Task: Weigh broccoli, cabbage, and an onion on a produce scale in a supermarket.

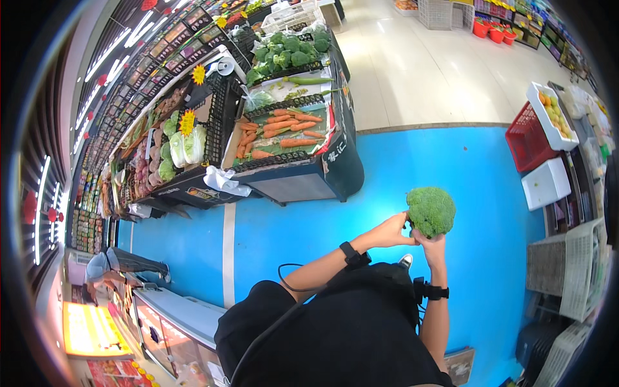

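Observation:
A green broccoli head [431, 212] is held up over the blue floor, its crown towards the camera. My left hand [387, 233] grips it from the left, low at the stem side. From below, my right hand [429, 242] holds it too, thumb against the crown's lower edge. The stem and most fingertips are hidden behind the crown and hands. Up and to the left, carrots [285, 126] lie loose in a shallow display bin, and more broccoli heads [290, 51] are piled in a black crate at the stand's far end.
A dark-sided vegetable stand [333, 179] is at upper left, with napa cabbages [188, 146] farther left. Right of me are a red crate [529, 138], a white foam box [546, 185] and plastic crates [582, 271]. Another person [104, 266] bends by a glass-fronted case [179, 312].

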A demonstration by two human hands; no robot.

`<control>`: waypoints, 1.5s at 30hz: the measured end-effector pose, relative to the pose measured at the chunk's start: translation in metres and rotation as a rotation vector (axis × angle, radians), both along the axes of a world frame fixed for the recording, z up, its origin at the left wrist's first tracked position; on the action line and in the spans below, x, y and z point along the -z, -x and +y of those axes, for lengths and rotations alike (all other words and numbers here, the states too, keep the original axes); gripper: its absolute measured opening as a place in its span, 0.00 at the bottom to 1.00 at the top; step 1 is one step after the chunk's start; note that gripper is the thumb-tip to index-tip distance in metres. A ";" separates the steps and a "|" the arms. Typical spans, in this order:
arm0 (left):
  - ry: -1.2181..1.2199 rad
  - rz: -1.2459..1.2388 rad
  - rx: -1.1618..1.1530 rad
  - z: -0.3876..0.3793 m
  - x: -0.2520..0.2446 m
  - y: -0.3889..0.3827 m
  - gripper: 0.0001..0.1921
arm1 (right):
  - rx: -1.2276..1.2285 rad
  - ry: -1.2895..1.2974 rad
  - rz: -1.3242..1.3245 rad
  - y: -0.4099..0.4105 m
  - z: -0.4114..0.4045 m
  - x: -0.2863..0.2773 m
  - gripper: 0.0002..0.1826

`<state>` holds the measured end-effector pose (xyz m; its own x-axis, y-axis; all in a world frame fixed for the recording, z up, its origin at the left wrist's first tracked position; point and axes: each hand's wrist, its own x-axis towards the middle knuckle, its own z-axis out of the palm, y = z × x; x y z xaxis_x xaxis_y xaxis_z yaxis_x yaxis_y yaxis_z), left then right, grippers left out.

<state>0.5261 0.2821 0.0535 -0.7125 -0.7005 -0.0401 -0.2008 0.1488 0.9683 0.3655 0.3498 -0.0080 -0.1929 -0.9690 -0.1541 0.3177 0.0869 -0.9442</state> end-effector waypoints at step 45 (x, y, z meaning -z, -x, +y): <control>-0.443 -0.424 -1.293 -0.452 0.230 -0.134 0.23 | -0.688 -0.442 -0.106 0.048 -0.840 0.081 0.21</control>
